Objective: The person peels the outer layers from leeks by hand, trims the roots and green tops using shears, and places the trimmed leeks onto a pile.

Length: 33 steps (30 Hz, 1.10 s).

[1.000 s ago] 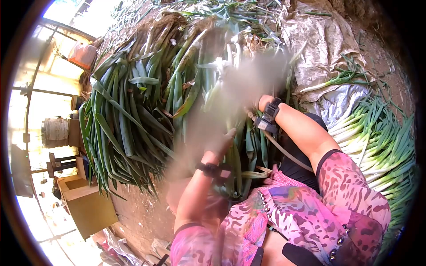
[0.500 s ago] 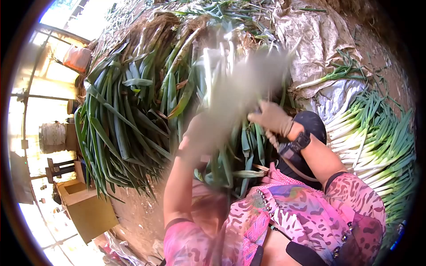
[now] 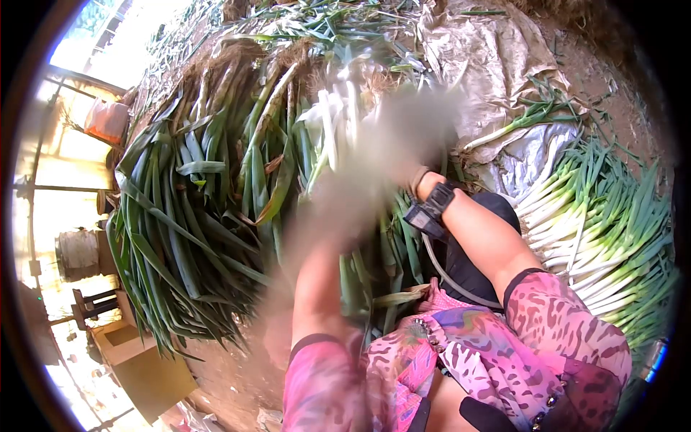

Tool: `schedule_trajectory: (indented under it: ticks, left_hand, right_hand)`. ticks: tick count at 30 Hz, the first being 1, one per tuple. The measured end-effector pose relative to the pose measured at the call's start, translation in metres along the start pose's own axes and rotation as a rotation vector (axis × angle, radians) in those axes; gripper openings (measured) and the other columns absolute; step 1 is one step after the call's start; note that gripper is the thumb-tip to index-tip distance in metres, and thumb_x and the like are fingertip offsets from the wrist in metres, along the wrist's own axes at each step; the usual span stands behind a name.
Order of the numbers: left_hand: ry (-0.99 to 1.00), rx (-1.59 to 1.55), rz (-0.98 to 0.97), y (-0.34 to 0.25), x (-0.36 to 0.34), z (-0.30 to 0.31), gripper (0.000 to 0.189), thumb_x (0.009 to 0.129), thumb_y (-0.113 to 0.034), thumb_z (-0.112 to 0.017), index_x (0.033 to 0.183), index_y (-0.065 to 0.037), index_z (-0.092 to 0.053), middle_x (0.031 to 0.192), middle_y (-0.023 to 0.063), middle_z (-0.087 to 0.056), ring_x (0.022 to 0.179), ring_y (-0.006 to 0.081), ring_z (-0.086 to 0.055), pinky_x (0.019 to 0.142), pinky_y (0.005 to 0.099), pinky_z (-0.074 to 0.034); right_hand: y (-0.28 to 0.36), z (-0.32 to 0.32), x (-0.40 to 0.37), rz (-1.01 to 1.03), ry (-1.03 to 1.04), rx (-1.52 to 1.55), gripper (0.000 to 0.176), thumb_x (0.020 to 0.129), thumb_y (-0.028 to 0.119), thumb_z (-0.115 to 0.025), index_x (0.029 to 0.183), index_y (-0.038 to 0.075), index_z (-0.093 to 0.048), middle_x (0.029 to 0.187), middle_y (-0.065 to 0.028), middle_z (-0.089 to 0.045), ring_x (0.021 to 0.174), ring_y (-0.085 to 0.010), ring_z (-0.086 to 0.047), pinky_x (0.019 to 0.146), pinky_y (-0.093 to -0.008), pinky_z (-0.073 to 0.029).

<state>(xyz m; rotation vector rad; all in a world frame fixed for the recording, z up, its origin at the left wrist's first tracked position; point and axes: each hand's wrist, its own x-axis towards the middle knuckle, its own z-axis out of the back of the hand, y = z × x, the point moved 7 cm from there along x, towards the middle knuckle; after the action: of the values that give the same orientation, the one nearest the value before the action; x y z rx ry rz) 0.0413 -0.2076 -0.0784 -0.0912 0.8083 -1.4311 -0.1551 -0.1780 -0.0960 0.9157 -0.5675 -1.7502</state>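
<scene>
My left hand (image 3: 327, 209) is a grey-brown smear over the middle of the onion pile, its fingers lost in blur. Close to its right, my gloved right hand (image 3: 399, 173) shows only a blurred glove; a black watch (image 3: 433, 205) sits on that wrist. Whether either hand holds something cannot be made out. A large pile of untrimmed long green onions (image 3: 194, 216), roots pointing away from me, lies to the left of and beneath the hands. Several white onion stalks (image 3: 327, 129) show just beyond them. A pale hose (image 3: 450, 273) runs below my right wrist.
Cleaned green onions with white stems (image 3: 597, 237) are heaped at the right. A crumpled tan sheet (image 3: 482, 50) lies at the upper right, with a single onion (image 3: 504, 129) near its lower edge. A wooden box (image 3: 144, 367) and a bucket-like container (image 3: 79, 253) stand at the left.
The view has shifted slightly. My right hand has moved up and left, from a clear view into the blur, and my left forearm has moved right. The onion piles look the same.
</scene>
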Motion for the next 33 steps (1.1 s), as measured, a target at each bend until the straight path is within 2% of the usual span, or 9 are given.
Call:
schedule_trajectory:
  ticks: [3,8,13,15,18,21,27,31,33]
  left_hand:
    - [0.14,0.071,0.017,-0.004,0.004,0.004,0.058,0.071,-0.036,-0.073,0.113,0.003,-0.067,0.103,0.0207,-0.072,0.096,0.0302,-0.07,0.082,0.0388,-0.054]
    - [0.327,-0.124,-0.116,0.017,0.033,-0.035,0.047,0.078,-0.029,-0.076,0.111,0.003,-0.068,0.096,0.0142,-0.073,0.081,0.0194,-0.068,0.07,0.0329,-0.054]
    - [0.427,-0.911,0.123,-0.013,-0.019,0.01,0.028,0.086,-0.011,-0.07,0.11,0.003,-0.067,0.092,0.0104,-0.071,0.078,0.0186,-0.069,0.068,0.0304,-0.056]
    - [0.09,-0.217,-0.809,-0.053,-0.055,0.054,0.023,0.086,-0.009,-0.067,0.107,0.0,-0.066,0.089,0.0082,-0.07,0.075,0.0195,-0.068,0.066,0.0296,-0.056]
    - [0.128,-0.502,-0.669,-0.059,-0.035,0.048,0.022,0.085,-0.01,-0.065,0.105,-0.001,-0.066,0.082,0.0037,-0.067,0.068,0.0166,-0.063,0.06,0.0281,-0.052]
    - [0.349,-0.535,-0.094,-0.042,-0.015,0.012,0.029,0.084,-0.011,-0.064,0.11,0.0,-0.065,0.085,0.0038,-0.068,0.069,0.0117,-0.061,0.059,0.0275,-0.049]
    - [0.488,-0.746,-0.227,-0.022,-0.01,-0.014,0.03,0.089,-0.013,-0.068,0.115,0.001,-0.064,0.091,0.0022,-0.07,0.083,0.0142,-0.067,0.074,0.03,-0.054]
    - [0.025,0.132,-1.08,-0.064,-0.06,0.044,0.024,0.085,-0.012,-0.071,0.108,-0.004,-0.07,0.092,0.0076,-0.072,0.086,0.0183,-0.07,0.078,0.0293,-0.056]
    - [0.309,-0.585,-0.322,-0.038,-0.044,0.046,0.022,0.085,-0.012,-0.071,0.106,-0.005,-0.071,0.091,0.0076,-0.071,0.083,0.0181,-0.069,0.075,0.0284,-0.056]
  right_hand:
    - [-0.027,-0.047,0.029,0.141,-0.055,-0.095,0.053,0.082,0.042,-0.061,0.105,-0.006,-0.068,0.104,-0.0288,-0.069,0.1,-0.0434,-0.067,0.09,-0.0442,-0.051]
    - [0.015,-0.003,-0.022,-0.178,-0.222,0.254,0.06,0.083,0.046,-0.064,0.113,-0.005,-0.066,0.104,-0.0288,-0.069,0.101,-0.0416,-0.067,0.088,-0.043,-0.052]
    - [0.048,0.07,-0.012,0.399,-0.667,0.483,0.042,0.089,0.038,-0.062,0.099,-0.003,-0.067,0.088,-0.021,-0.07,0.085,-0.036,-0.067,0.08,-0.0398,-0.052]
    - [0.04,0.071,-0.003,0.228,-0.429,0.486,0.043,0.089,0.039,-0.063,0.097,-0.004,-0.068,0.086,-0.0207,-0.07,0.083,-0.0355,-0.067,0.078,-0.0391,-0.052]
    - [0.026,0.026,0.005,0.007,-0.19,0.456,0.048,0.087,0.04,-0.063,0.099,-0.006,-0.068,0.089,-0.0242,-0.07,0.086,-0.0387,-0.068,0.079,-0.0419,-0.052]
    - [0.0,-0.047,0.017,-0.106,-0.105,0.329,0.051,0.085,0.04,-0.063,0.101,-0.007,-0.069,0.095,-0.0277,-0.07,0.091,-0.0422,-0.068,0.082,-0.0448,-0.051]
    - [-0.003,-0.042,0.013,-0.065,0.099,0.432,0.048,0.086,0.04,-0.06,0.098,-0.004,-0.072,0.091,-0.0213,-0.072,0.085,-0.0329,-0.069,0.077,-0.0388,-0.052]
    - [0.029,-0.034,-0.011,-0.136,0.317,0.671,0.043,0.091,0.038,-0.057,0.098,-0.002,-0.071,0.088,-0.0146,-0.07,0.079,-0.0216,-0.065,0.073,-0.0319,-0.051]
    - [0.036,-0.041,-0.026,-0.186,0.328,0.889,0.043,0.092,0.039,-0.058,0.1,-0.002,-0.072,0.092,-0.0148,-0.071,0.081,-0.0215,-0.065,0.076,-0.0315,-0.05]
